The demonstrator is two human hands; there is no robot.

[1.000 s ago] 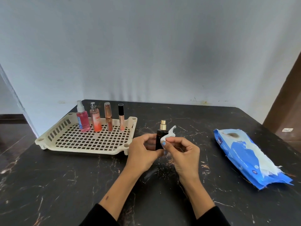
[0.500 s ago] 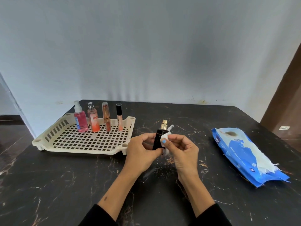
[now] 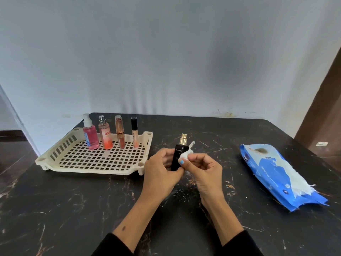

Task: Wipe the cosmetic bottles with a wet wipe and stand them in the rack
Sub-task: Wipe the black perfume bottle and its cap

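A black bottle (image 3: 178,154) with a gold spray top stands upright in front of me, gripped low down by my left hand (image 3: 162,169). My right hand (image 3: 204,170) pinches a crumpled white wet wipe (image 3: 186,154) against the bottle's right side. To the left lies a cream plastic rack (image 3: 96,164). Along its back row stand a pink spray bottle (image 3: 90,135), an orange-pink bottle (image 3: 105,135), a rose-gold tube (image 3: 120,133) and a slim black-capped tube (image 3: 134,133).
A blue pack of wet wipes (image 3: 276,172) lies open on the right of the black marble table (image 3: 73,209), with white wipes spilling from it. A pale wall rises behind the table and a brown door edge (image 3: 324,111) stands far right.
The wipe has slid down from near the bottle's gold top to its shoulder and side. Both hands stay around the bottle in the same place.
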